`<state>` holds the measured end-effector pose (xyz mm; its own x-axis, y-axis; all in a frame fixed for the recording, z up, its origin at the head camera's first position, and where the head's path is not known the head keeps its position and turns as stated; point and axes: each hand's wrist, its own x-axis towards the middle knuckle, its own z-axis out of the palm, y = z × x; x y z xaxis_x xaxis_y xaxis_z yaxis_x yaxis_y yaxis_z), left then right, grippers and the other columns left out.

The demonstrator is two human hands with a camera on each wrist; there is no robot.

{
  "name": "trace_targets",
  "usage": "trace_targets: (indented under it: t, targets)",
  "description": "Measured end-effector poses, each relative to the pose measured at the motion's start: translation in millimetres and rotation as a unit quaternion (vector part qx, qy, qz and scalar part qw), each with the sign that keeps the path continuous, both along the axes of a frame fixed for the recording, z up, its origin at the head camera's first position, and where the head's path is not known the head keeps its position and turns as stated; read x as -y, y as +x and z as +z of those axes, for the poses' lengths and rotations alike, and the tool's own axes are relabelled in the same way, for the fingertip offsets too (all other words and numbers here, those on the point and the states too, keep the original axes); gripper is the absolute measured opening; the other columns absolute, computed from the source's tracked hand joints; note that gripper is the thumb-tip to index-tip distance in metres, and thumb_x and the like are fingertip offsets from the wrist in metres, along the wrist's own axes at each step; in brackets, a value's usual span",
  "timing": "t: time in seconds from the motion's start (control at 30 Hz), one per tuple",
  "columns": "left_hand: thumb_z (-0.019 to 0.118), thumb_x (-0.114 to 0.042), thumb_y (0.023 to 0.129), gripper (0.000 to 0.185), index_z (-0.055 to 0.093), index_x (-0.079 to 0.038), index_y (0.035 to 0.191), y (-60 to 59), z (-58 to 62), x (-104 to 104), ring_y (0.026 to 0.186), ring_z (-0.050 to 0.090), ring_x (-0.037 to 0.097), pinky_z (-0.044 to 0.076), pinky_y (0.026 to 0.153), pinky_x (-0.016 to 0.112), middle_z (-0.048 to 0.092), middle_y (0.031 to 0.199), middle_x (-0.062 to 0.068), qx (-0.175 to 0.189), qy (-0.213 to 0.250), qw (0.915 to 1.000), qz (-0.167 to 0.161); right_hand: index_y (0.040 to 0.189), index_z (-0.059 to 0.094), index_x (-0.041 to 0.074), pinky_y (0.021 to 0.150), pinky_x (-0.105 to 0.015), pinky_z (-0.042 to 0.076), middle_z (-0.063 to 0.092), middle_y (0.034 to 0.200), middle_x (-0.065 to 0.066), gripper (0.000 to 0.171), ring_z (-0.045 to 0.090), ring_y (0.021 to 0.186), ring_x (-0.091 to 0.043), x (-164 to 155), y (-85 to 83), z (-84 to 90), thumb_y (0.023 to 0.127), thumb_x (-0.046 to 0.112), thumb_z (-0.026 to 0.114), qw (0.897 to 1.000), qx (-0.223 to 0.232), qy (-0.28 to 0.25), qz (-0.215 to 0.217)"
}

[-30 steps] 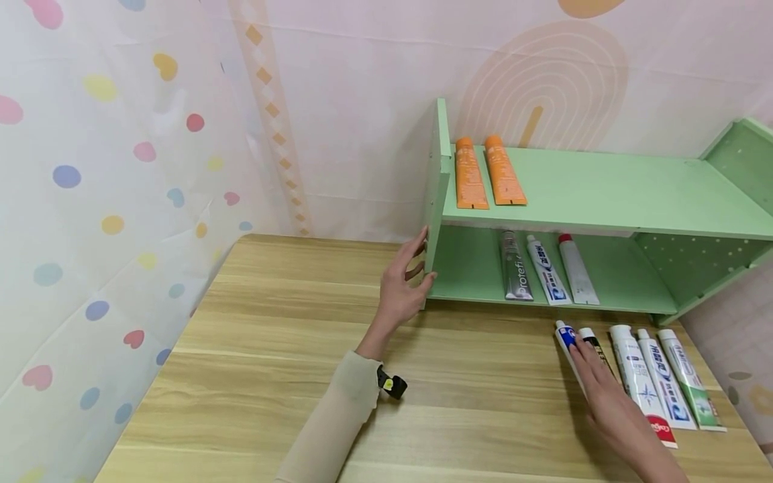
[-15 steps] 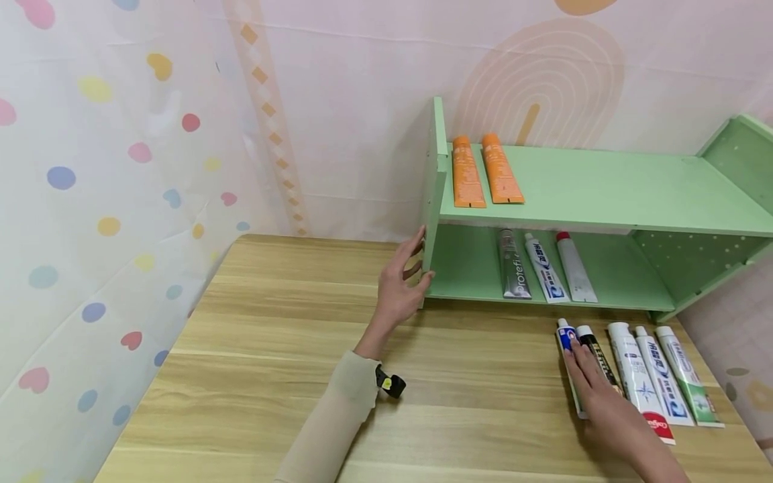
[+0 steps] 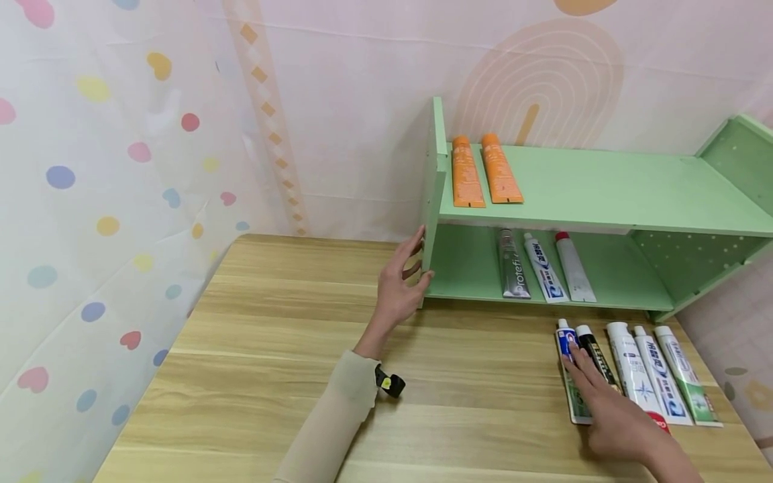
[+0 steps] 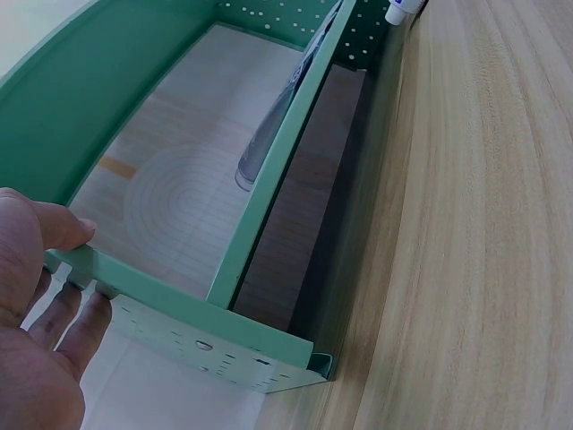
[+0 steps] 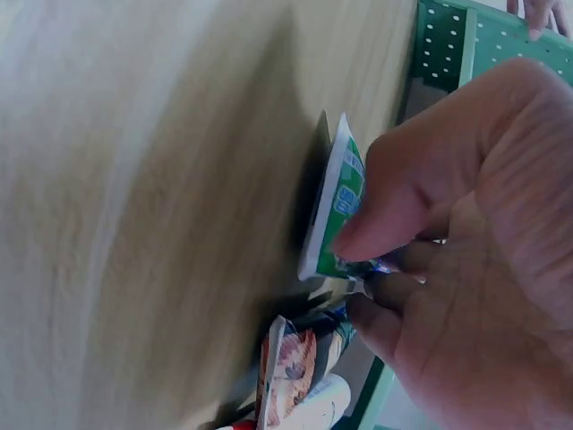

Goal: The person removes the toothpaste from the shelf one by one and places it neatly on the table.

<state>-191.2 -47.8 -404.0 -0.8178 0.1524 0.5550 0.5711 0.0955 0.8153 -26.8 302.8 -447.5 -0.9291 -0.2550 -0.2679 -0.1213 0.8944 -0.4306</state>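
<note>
My left hand point(image 3: 400, 285) grips the left side panel of a green two-tier shelf point(image 3: 430, 201), thumb on its front edge and fingers along the outer face. My right hand point(image 3: 616, 416) rests over a blue, white and green toothpaste tube point(image 3: 578, 402) lying on the table, with extended fingers touching it. In the right wrist view, the thumb is against the green end of that toothpaste tube point(image 5: 345, 193). A black toothpaste tube point(image 3: 598, 355) lies just right of it, partly covered by the hand.
More toothpaste tubes lie to the right: a white and red one point(image 3: 634, 376), a white and blue one point(image 3: 661, 376) and a green and white one point(image 3: 688, 376). Two orange tubes point(image 3: 468, 174) lie on the upper shelf. Below are a grey tube point(image 3: 514, 268), a blue-white tube point(image 3: 545, 268) and a red-capped tube point(image 3: 575, 268).
My right hand has shifted slightly right and downward, showing more of the blue toothpaste tube, whose lower end now lies in view. My left hand has stayed on the shelf panel.
</note>
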Motion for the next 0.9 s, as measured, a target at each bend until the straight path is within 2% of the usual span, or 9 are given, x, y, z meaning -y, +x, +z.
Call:
trace_targets:
  t: [0.1,0.17,0.27,0.37,0.43,0.5,0.6,0.77,0.9]
  targets:
    - [0.065,0.017,0.088,0.076,0.041,-0.005,0.157,-0.2,0.7,0,0.137,0.052,0.044,0.054,0.102,0.059,0.051,0.148,0.023,-0.002,0.001,1.0,0.001,0.161,0.027,0.002,0.042,-0.023,0.034,0.01,0.169,-0.027,0.106,0.052,0.125,-0.041,-1,-1.9,2.6,0.063,-0.015,0.065,0.999,-0.041,0.019,0.009]
    - [0.065,0.018,0.088,0.077,0.041,-0.005,0.157,-0.1,1.0,1,0.137,0.052,0.046,0.054,0.102,0.059,0.051,0.148,0.023,-0.004,0.0,1.0,0.002,0.157,0.036,0.001,0.044,-0.022,0.033,0.019,0.167,-0.028,0.096,0.057,0.122,-0.04,-1,-3.6,3.9,0.066,-0.012,0.066,0.997,-0.076,0.034,0.01]
    - [0.065,0.018,0.087,0.077,0.041,-0.005,0.157,0.2,1.0,1,0.136,0.051,0.048,0.054,0.102,0.058,0.051,0.148,0.024,-0.006,0.002,1.0,0.0,0.153,0.043,-0.001,0.049,-0.02,0.035,0.03,0.163,-0.028,0.087,0.055,0.128,-0.045,-1,-5.7,5.6,0.069,-0.007,0.067,0.991,-0.125,0.049,0.009]
    - [0.065,0.018,0.088,0.076,0.041,-0.005,0.156,0.4,0.5,1,0.136,0.051,0.048,0.053,0.103,0.058,0.051,0.148,0.024,-0.003,0.003,1.0,-0.002,0.151,0.046,-0.001,0.059,-0.024,0.045,0.035,0.16,-0.027,0.084,0.05,0.132,-0.048,-2,-7.3,7.9,0.071,-0.002,0.07,0.985,-0.16,0.06,0.009]
    - [0.065,0.017,0.088,0.077,0.041,-0.006,0.157,0.7,0.4,1,0.137,0.051,0.047,0.053,0.103,0.057,0.051,0.149,0.023,0.001,0.003,1.0,-0.003,0.151,0.046,-0.001,0.069,-0.033,0.054,0.036,0.159,-0.027,0.082,0.047,0.134,-0.051,-2,-7.7,9.4,0.073,0.001,0.072,0.982,-0.178,0.062,0.011]
    - [0.065,0.017,0.088,0.077,0.041,-0.007,0.157,0.9,0.3,0,0.137,0.051,0.046,0.053,0.104,0.057,0.051,0.149,0.022,0.004,0.002,1.0,-0.002,0.153,0.044,0.001,0.079,-0.048,0.058,0.036,0.159,-0.027,0.082,0.046,0.135,-0.051,-3,-7.5,11.4,0.077,0.004,0.074,0.98,-0.19,0.055,0.01]
    - [0.065,0.017,0.088,0.077,0.042,-0.007,0.157,1.1,0.4,0,0.137,0.051,0.046,0.053,0.103,0.057,0.051,0.149,0.022,0.005,0.003,1.0,-0.001,0.156,0.04,0.004,0.089,-0.065,0.054,0.033,0.161,-0.026,0.084,0.044,0.135,-0.053,-2,-7.8,15.7,0.081,0.008,0.077,0.976,-0.213,0.037,0.008]
    - [0.065,0.017,0.088,0.076,0.042,-0.007,0.156,1.1,0.6,0,0.137,0.052,0.044,0.053,0.104,0.056,0.051,0.149,0.021,0.006,0.002,1.0,0.001,0.159,0.035,0.009,0.091,-0.07,0.048,0.024,0.169,-0.018,0.093,0.04,0.138,-0.052,0,-11.2,24.7,0.08,0.017,0.085,0.962,-0.272,0.019,0.012]
    - [0.065,0.017,0.088,0.077,0.041,-0.007,0.157,-0.6,-1.6,0,0.137,0.051,0.045,0.053,0.104,0.057,0.051,0.149,0.021,0.006,0.002,1.0,0.002,0.163,0.028,0.016,0.091,-0.073,0.045,0.016,0.173,-0.011,0.102,0.035,0.142,-0.052,4,-12.6,34.6,0.08,0.022,0.087,0.957,-0.29,0.0,0.011]
